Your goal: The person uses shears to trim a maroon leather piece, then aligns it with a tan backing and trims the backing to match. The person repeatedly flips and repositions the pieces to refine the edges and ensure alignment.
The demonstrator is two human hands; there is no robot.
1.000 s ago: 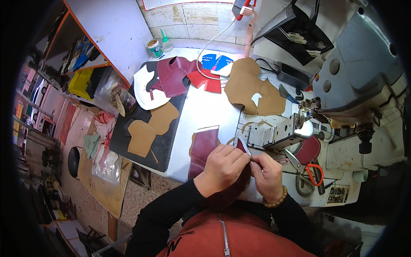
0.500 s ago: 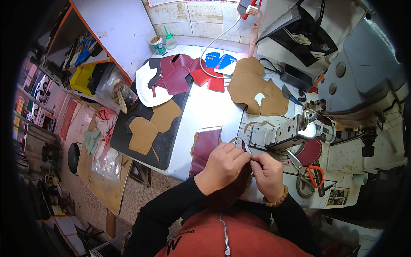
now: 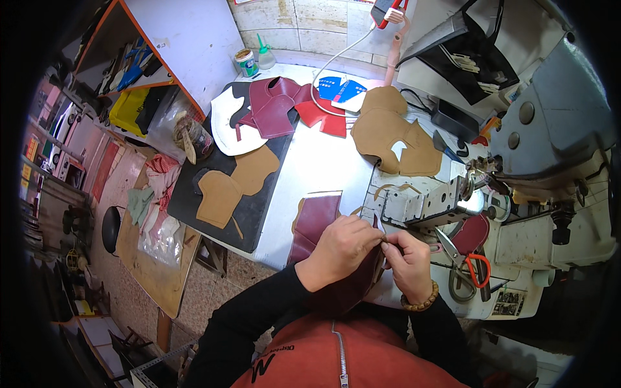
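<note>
A burgundy leather piece point(image 3: 315, 218) with a tan backing edge lies at the table's front edge and hangs down toward my lap. My left hand point(image 3: 339, 252) rests over it, fingers curled and pinching its right-hand edge. Close beside, my right hand point(image 3: 409, 264), with a beaded bracelet point(image 3: 422, 296) at the wrist, pinches the same edge. The fingertips of both hands almost meet. A narrow burgundy flap with a pale side point(image 3: 378, 223) sticks up just beyond them. Whether a small tool is between the fingers is hidden.
A sewing machine arm point(image 3: 427, 202) stands right of my hands, with orange-handled scissors point(image 3: 467, 258) nearby. Tan pieces point(image 3: 394, 139) lie behind. Left is a black mat point(image 3: 249, 223) with tan, white and burgundy pieces. A white cable point(image 3: 336, 55) hangs at the back.
The whole view has shifted slightly. My hands stay together at the leather's edge, with the fingers a little differently placed and more of the burgundy flap showing beyond them.
</note>
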